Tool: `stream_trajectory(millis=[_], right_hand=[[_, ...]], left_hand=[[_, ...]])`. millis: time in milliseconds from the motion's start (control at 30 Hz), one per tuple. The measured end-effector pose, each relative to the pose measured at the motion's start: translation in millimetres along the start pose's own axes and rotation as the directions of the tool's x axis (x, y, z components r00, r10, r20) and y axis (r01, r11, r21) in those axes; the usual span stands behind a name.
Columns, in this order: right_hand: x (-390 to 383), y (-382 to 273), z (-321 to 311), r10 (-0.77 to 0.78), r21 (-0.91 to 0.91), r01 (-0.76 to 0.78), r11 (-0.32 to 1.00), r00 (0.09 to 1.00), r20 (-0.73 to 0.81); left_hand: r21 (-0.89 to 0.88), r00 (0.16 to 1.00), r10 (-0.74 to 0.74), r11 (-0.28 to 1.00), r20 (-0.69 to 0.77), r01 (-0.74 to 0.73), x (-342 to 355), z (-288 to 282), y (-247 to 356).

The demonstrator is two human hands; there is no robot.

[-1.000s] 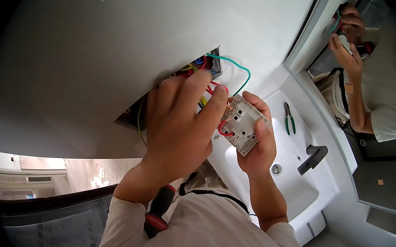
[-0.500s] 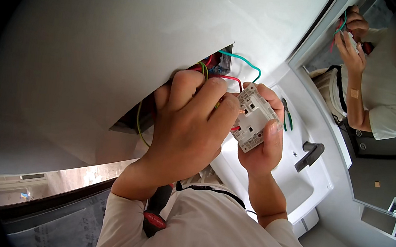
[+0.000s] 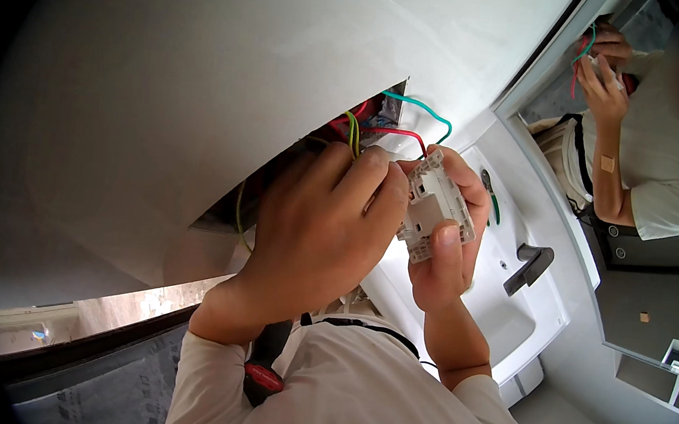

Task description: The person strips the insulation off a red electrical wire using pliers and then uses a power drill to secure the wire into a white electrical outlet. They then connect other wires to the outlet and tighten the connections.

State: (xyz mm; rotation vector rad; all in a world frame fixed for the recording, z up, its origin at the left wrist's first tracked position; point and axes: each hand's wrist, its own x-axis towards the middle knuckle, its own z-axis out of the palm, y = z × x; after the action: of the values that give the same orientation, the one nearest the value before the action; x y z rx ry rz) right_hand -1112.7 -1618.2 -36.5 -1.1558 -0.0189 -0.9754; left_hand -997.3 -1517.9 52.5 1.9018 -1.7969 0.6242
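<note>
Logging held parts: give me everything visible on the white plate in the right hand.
The white plate is squarish and plastic-looking, with a lattice-like moulded edge, a raised middle and small dark square openings. It is tilted, in front of the white basin. The right hand grips it, thumb across the visible face. The left hand is at its left edge, partly covering it. A red wire runs toward its upper corner; its end is hidden.

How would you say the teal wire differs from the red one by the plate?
The teal wire bows out widely; the red wire runs flatter, then bends toward the white plate. The teal wire starts higher in view than the red wire. Both leave the wall opening.
</note>
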Motion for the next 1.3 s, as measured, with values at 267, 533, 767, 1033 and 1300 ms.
stream_trajectory(millis=[267, 533, 767, 1033, 1300], right_hand=[[-5, 3, 3, -0.097, -0.290, 0.092, 0.953, 0.995, -0.005], [-1, 12, 9, -0.189, -0.325, 0.181, 0.928, 0.982, 0.007], [8, -3, 17, 0.201, 0.105, -0.188, 0.977, 0.969, -0.142], [11, 2, 17, 0.203, 0.301, -0.163, 0.940, 0.973, -0.106], [7, 4, 11, 0.156, 0.324, -0.135, 0.936, 0.987, -0.041]], left_hand=[[-0.195, 0.996, -0.088, 0.976, 0.025, 0.091, 6, -12, 2], [-0.230, 0.997, -0.060, 0.972, -0.040, 0.049, 13, -9, -1], [-0.435, 0.985, -0.137, 0.897, -0.102, 0.080, 9, -8, -4], [-0.189, 0.935, -0.288, 0.949, -0.205, 0.251, -21, -3, 8], [-0.181, 0.932, -0.249, 0.962, -0.263, 0.206, -22, 10, 7]])
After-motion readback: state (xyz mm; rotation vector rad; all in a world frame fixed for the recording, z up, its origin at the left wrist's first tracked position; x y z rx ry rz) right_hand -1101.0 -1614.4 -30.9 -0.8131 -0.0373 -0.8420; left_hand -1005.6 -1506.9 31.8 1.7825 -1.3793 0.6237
